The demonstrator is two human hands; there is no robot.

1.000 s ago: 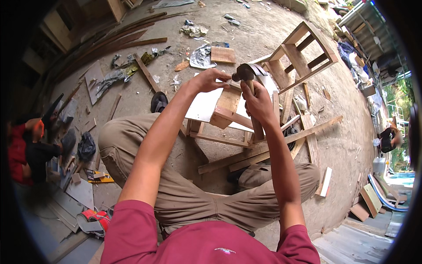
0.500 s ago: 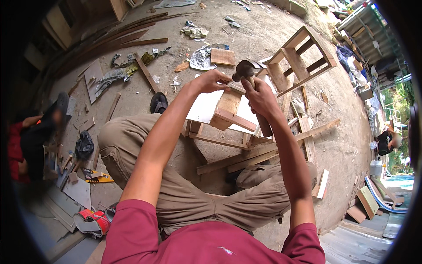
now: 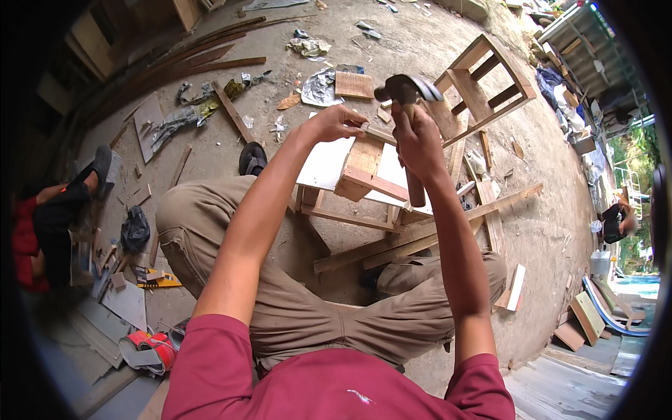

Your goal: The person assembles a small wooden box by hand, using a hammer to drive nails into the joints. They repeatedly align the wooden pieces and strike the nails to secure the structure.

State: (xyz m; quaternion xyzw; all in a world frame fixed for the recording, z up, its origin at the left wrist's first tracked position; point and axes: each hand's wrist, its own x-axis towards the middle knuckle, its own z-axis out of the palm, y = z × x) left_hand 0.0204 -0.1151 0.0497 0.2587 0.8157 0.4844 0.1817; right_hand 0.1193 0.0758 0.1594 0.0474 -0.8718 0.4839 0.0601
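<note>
My right hand is wrapped round the wooden handle of a claw hammer. The hammer's dark head is up in the air, its curved claw pointing right. My left hand has thumb and fingers pinched together at the far end of a wooden frame piece. Whatever sits between those fingertips is too small to make out. The frame piece, a short wide board with narrow rails, lies on a white panel. Below that panel shows a wooden support frame.
A larger open wooden frame stands at the far right. Loose lumber crosses the ground beside my legs. A flat wood block and a crumpled sheet lie beyond. Another person sits at the left, near a black bag.
The hammer head has risen and swung slightly right, away from the frame piece, with my right hand turning along. My left hand keeps its place at the wood's far end.
</note>
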